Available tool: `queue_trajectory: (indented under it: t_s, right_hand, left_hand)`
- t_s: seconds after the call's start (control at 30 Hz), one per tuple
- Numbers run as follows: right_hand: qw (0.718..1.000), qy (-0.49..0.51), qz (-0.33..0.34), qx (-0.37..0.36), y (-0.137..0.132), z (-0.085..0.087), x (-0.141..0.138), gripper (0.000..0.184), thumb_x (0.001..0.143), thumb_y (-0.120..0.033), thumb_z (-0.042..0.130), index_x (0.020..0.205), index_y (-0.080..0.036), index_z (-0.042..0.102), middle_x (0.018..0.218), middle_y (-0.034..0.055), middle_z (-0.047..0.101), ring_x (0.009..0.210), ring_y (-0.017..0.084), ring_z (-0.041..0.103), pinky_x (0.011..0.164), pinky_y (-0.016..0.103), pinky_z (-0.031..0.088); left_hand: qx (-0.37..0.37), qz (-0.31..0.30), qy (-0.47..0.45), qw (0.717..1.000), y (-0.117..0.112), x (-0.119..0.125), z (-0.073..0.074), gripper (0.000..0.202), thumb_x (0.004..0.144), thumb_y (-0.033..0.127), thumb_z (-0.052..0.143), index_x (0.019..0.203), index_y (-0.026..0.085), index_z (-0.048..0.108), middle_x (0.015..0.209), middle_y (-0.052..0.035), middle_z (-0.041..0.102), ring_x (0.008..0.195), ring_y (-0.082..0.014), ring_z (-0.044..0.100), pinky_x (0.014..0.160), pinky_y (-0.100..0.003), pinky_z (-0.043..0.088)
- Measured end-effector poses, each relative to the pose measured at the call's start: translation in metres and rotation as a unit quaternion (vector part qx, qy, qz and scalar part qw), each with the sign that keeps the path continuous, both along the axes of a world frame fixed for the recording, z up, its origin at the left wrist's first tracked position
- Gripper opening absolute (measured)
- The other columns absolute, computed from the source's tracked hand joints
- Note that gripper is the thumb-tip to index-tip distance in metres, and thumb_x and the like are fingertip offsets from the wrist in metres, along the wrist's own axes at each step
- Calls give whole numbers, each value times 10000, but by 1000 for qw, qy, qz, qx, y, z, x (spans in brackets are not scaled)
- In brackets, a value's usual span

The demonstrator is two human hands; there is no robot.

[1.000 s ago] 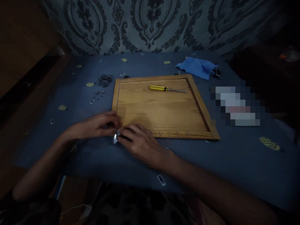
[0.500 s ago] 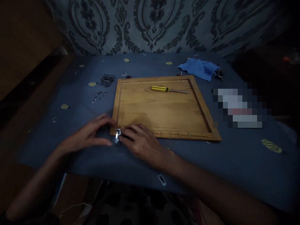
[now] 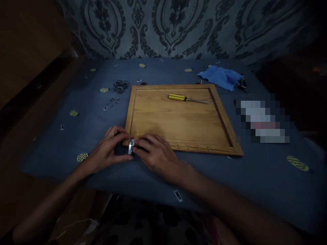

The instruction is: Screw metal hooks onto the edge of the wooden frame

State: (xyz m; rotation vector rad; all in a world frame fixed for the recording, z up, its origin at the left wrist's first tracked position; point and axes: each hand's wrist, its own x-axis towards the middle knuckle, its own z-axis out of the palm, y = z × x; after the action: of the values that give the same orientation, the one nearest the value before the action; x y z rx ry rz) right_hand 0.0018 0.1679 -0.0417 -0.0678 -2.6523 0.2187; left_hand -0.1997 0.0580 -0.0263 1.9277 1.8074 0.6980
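A small shiny metal hook (image 3: 130, 147) is at the near left corner of a framed wooden panel (image 3: 176, 117). My left hand (image 3: 107, 149) is closed on it, index finger at its upper end and thumb near its lower end. From the other side, my right hand (image 3: 157, 156) pinches the same hook with bent fingertips, lying partly over the panel's near edge. Small screw holes run along that edge; my right hand hides some of them. A yellow-handled screwdriver (image 3: 189, 99) rests on the far part of the panel.
Several metal hooks (image 3: 120, 86) lie in a pile left of the panel, with several loose screws (image 3: 113, 100) in front. A blue cloth (image 3: 221, 77) is at the back right, and a blurred-out item (image 3: 264, 120) lies right of the panel. Blue patterned fabric (image 3: 102, 183) covers the surface.
My left hand has moved right and closed from a spread grip onto the hook. The hook has turned slightly between my hands. The view has shifted slightly.
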Motion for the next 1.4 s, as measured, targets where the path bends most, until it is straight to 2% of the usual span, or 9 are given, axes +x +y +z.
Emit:
queue_trajectory:
  t_s: [0.27, 0.67, 0.77, 0.87, 1.0, 1.1, 1.27, 1.4]
  right_hand:
    - [1000, 1, -3, -2, 0, 0, 0, 135, 952, -183, 632, 1061, -138, 698, 1075, 71, 721, 1009, 234, 564, 845, 373, 493]
    - [1000, 5, 7, -25, 1, 2, 1, 152, 958, -161, 607, 1080, -146, 697, 1078, 87, 726, 1004, 231, 583, 859, 387, 488]
    - [997, 46, 16, -61, 4, 4, 1, 145, 965, -153, 587, 1048, -147, 706, 1056, 80, 739, 992, 222, 606, 879, 383, 495]
    - [989, 78, -3, -124, 7, 8, -2, 188, 997, -178, 540, 1063, -164, 716, 998, 77, 735, 939, 199, 629, 837, 350, 512]
    - [979, 35, -28, -199, 11, 13, -13, 180, 983, -167, 573, 1072, -180, 728, 895, 45, 686, 843, 156, 640, 745, 268, 501]
    - [981, 2, -25, -190, 14, 12, -20, 170, 962, -153, 606, 1059, -193, 740, 890, 32, 674, 829, 146, 629, 722, 253, 479]
    - [987, 10, -11, -157, 16, 4, -24, 181, 977, -200, 600, 1085, -212, 744, 887, 30, 666, 802, 143, 612, 677, 246, 457]
    - [990, 2, -2, -138, 16, 3, -26, 189, 959, -151, 606, 1071, -218, 742, 896, 29, 669, 829, 150, 616, 690, 249, 459]
  left_hand:
    - [-13, 15, -38, 999, 2, -1, -2, 483, 791, 543, 736, 1168, 263, 623, 1135, -55, 499, 1153, -238, 493, 1028, -409, 438]
    - [11, 17, -67, 998, 6, -3, -7, 463, 748, 537, 774, 1089, 244, 669, 1092, -53, 516, 1086, -233, 511, 979, -398, 455]
    - [17, 19, -69, 997, 6, -4, -9, 479, 730, 546, 785, 1079, 237, 676, 1086, -55, 520, 1081, -236, 516, 976, -404, 452]
    - [17, 16, -70, 997, 7, -5, -11, 485, 719, 560, 788, 1068, 240, 681, 1093, -57, 530, 1090, -244, 517, 977, -411, 447]
    - [15, 12, -71, 997, 8, -7, -12, 484, 717, 572, 783, 1048, 236, 676, 1091, -54, 530, 1082, -240, 514, 968, -406, 449]
    - [14, 12, -71, 997, 8, -6, -11, 482, 712, 572, 787, 1034, 233, 670, 1077, -48, 526, 1054, -231, 515, 955, -406, 452]
    - [16, 8, -73, 997, 7, -5, -10, 437, 749, 538, 772, 1050, 241, 663, 1090, -42, 515, 1062, -219, 516, 955, -391, 444]
    - [18, 5, -74, 997, 7, -5, -11, 443, 742, 540, 777, 1033, 226, 660, 1071, -42, 509, 1047, -217, 516, 948, -392, 444]
